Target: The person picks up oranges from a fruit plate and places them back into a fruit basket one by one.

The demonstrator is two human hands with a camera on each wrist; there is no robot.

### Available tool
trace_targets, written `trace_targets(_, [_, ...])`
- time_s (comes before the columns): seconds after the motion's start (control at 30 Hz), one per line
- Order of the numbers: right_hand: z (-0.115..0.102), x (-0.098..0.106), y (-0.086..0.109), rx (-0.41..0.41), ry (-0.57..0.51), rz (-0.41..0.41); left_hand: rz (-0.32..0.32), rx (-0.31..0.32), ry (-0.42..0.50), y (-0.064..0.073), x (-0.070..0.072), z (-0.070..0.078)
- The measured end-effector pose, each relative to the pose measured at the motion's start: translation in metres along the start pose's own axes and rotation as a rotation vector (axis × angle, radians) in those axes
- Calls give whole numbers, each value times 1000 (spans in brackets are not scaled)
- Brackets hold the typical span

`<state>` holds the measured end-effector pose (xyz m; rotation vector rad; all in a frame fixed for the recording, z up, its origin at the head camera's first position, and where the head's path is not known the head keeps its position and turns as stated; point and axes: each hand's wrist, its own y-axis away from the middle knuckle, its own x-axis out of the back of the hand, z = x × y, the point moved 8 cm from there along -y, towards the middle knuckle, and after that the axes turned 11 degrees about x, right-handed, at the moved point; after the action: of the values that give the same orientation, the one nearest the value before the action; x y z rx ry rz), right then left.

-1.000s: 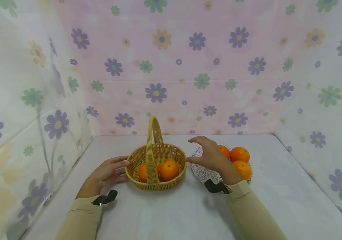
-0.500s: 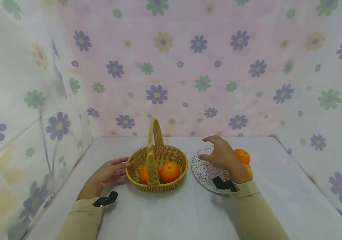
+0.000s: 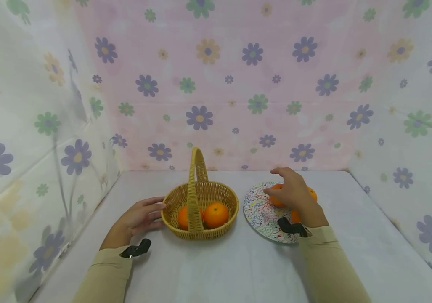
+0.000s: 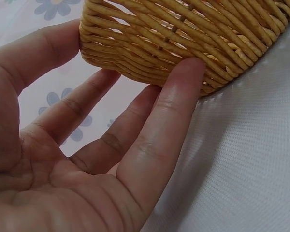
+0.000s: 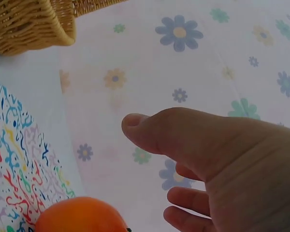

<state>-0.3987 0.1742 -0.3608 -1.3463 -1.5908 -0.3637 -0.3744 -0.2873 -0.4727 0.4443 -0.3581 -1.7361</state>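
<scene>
A yellow wicker basket (image 3: 212, 191) with an arched handle stands mid-table, holding two oranges (image 3: 216, 215); the handle partly hides the left one. At its left side, my left hand (image 3: 142, 216) touches the woven wall with extended fingers (image 4: 181, 96). To the right lies a round plate (image 3: 257, 212) with a colourful squiggle pattern. Over it my right hand (image 3: 295, 191) hovers, thumb and fingers spread apart. An orange (image 3: 276, 195) sits just behind the thumb, and two more are partly covered by the hand and wrist. In the right wrist view an orange (image 5: 82, 217) appears below the thumb.
A white cloth (image 3: 216, 269) covers the table. Flower-printed sheets (image 3: 234, 105) enclose it at the back and on both sides. Each wrist carries a black camera mount (image 3: 291, 227) near the sleeve cuff.
My right hand has moved right, from beside the basket's right rim to over the oranges on the plate. My left hand stays at the basket, which holds the same two oranges.
</scene>
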Motion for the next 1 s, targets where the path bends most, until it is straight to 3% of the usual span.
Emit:
trace_targets(0.73, [34, -14, 7, -116, 41, -85, 14, -8, -43, 3, 0, 3])
trace_targets(1.0, [41, -13, 9, -117, 123, -125, 0, -6, -35, 1, -2, 3])
